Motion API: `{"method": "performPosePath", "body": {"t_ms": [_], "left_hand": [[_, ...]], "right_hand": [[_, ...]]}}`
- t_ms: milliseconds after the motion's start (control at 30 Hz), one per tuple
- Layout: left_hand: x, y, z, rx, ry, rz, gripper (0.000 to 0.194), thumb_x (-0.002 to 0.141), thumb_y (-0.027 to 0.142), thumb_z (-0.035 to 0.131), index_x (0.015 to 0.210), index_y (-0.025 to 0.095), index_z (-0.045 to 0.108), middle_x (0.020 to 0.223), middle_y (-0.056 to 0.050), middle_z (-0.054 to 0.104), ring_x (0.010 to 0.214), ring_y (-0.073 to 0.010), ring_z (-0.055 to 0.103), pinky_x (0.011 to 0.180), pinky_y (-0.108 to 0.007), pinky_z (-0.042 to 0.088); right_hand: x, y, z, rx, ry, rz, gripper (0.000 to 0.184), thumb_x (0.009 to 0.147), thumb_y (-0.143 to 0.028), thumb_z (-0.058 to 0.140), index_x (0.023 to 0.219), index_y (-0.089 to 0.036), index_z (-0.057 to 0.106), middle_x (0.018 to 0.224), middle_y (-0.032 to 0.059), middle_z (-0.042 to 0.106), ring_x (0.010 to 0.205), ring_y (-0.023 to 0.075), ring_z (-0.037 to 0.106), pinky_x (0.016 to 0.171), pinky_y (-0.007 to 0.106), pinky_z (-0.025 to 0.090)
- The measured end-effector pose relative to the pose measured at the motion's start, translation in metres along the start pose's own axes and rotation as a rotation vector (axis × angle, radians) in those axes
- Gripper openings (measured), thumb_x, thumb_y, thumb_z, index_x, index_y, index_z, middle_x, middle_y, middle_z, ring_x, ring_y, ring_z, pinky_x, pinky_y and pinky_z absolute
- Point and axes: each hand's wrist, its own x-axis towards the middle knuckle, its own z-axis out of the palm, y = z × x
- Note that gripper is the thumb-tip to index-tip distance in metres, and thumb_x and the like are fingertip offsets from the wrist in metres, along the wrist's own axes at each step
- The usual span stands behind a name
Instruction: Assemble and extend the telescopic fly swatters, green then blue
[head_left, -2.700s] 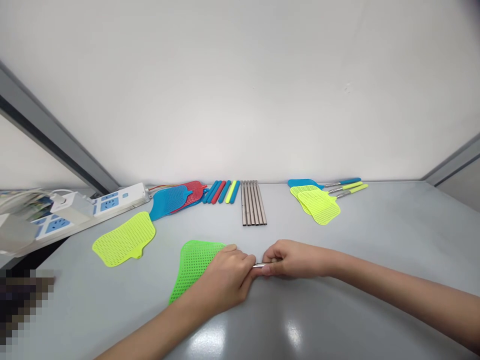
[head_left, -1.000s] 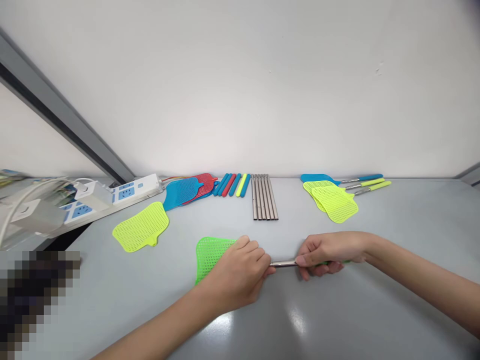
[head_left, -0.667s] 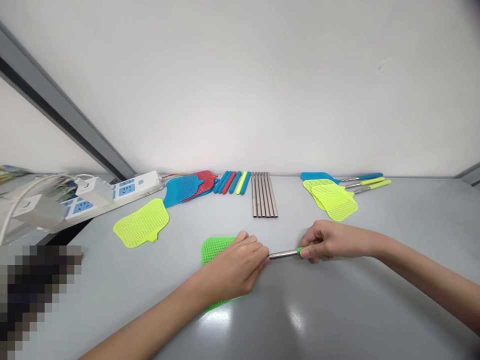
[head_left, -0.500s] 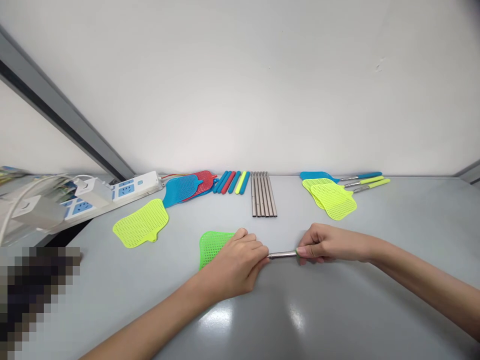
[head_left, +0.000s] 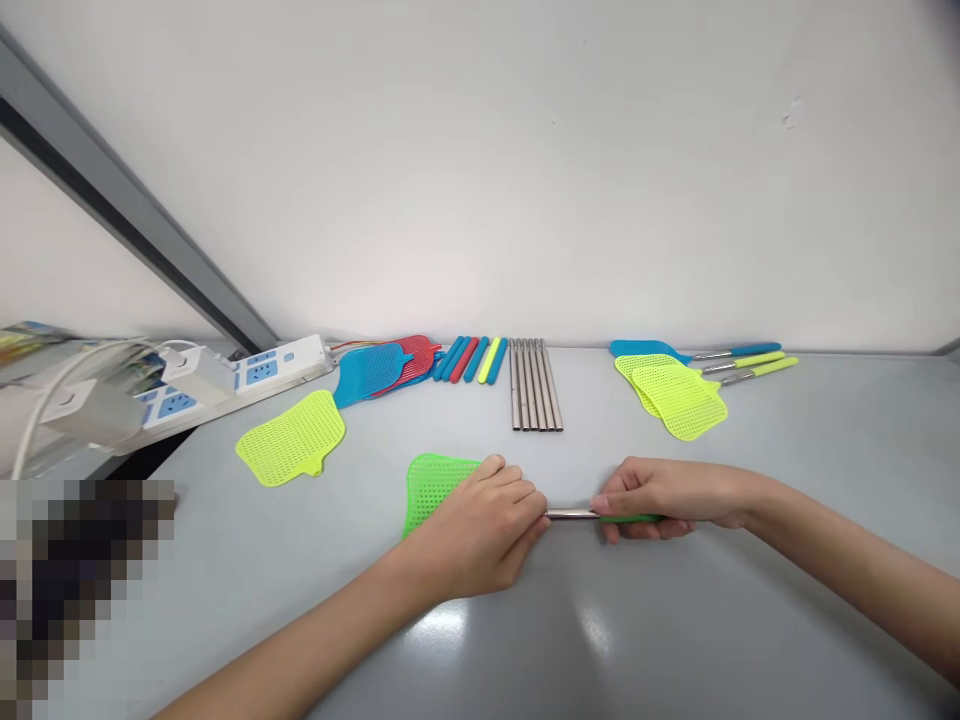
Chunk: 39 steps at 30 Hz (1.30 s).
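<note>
My left hand point(head_left: 487, 520) is closed round the neck of a green fly swatter, covering the joint. The swatter's perforated green head point(head_left: 435, 488) sticks out to the left from under that hand. A short stretch of bare metal rod point(head_left: 573, 513) shows between my hands. On the right, my right hand point(head_left: 652, 495) is closed, thumb on top, round the green handle sleeve point(head_left: 630, 519) on the rod's end. Part of the sleeve is hidden by its fingers.
Several metal rods point(head_left: 535, 385) and coloured handle sleeves point(head_left: 471, 360) lie along the wall. Blue and red swatter heads point(head_left: 371, 370) and a yellow head point(head_left: 292, 440) are at left, near a power strip point(head_left: 262, 372). Assembled swatters point(head_left: 679, 395) lie at right.
My right hand has shifted slightly left relative to the rod, and more of the green sleeve shows under its fingers. The exposed rod looks a little shorter. The whole view has shifted slightly.
</note>
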Motion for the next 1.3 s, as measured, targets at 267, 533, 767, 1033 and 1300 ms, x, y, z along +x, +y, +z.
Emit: {"method": "performPosePath", "body": {"t_ms": [267, 533, 767, 1033, 1300], "left_hand": [[-0.002, -0.012, -0.013, -0.127, -0.048, 0.007, 0.023, 0.087, 0.025, 0.031, 0.069, 0.016, 0.042, 0.066, 0.0, 0.048, 0.066, -0.013, 0.041, 0.071, -0.029, 0.03], [-0.002, -0.011, -0.007, -0.133, -0.027, -0.003, 0.024, 0.086, 0.018, 0.031, 0.063, 0.016, 0.038, 0.061, 0.001, 0.047, 0.063, -0.0124, 0.04, 0.073, -0.03, 0.028], [-0.002, -0.004, 0.002, -0.102, 0.001, -0.008, 0.022, 0.084, 0.017, 0.033, 0.063, 0.016, 0.038, 0.059, 0.001, 0.045, 0.061, -0.0119, 0.037, 0.074, -0.03, 0.027], [-0.002, -0.002, 0.009, -0.022, 0.061, 0.002, 0.021, 0.083, 0.015, 0.033, 0.063, 0.016, 0.04, 0.06, 0.0, 0.045, 0.062, -0.0125, 0.036, 0.076, -0.031, 0.027], [0.004, -0.001, 0.004, 0.0, 0.061, 0.008, 0.024, 0.086, 0.022, 0.033, 0.067, 0.016, 0.046, 0.063, 0.0, 0.05, 0.064, -0.0127, 0.042, 0.077, -0.032, 0.03]], "right_hand": [[-0.013, -0.001, -0.007, -0.375, 0.255, -0.117, 0.035, 0.076, -0.05, 0.046, 0.072, -0.016, 0.055, 0.064, -0.0012, 0.047, 0.056, 0.0085, 0.037, 0.049, 0.021, 0.027], [-0.008, 0.003, -0.005, -0.321, 0.27, -0.18, 0.036, 0.075, -0.046, 0.048, 0.059, -0.014, 0.053, 0.053, -0.0029, 0.037, 0.049, 0.007, 0.028, 0.045, 0.023, 0.019], [-0.008, 0.01, 0.0, -0.016, 0.165, -0.08, 0.036, 0.073, -0.046, 0.052, 0.075, -0.012, 0.063, 0.052, -0.0037, 0.034, 0.045, 0.0054, 0.024, 0.04, 0.021, 0.014], [-0.003, 0.012, -0.004, 0.079, 0.116, -0.019, 0.042, 0.068, -0.052, 0.055, 0.074, -0.012, 0.063, 0.051, -0.0046, 0.035, 0.042, 0.004, 0.02, 0.038, 0.021, 0.009], [-0.014, 0.012, 0.002, -0.161, 0.261, -0.091, 0.038, 0.069, -0.05, 0.055, 0.08, -0.014, 0.061, 0.057, -0.0009, 0.047, 0.048, 0.0068, 0.033, 0.043, 0.021, 0.023]]}}
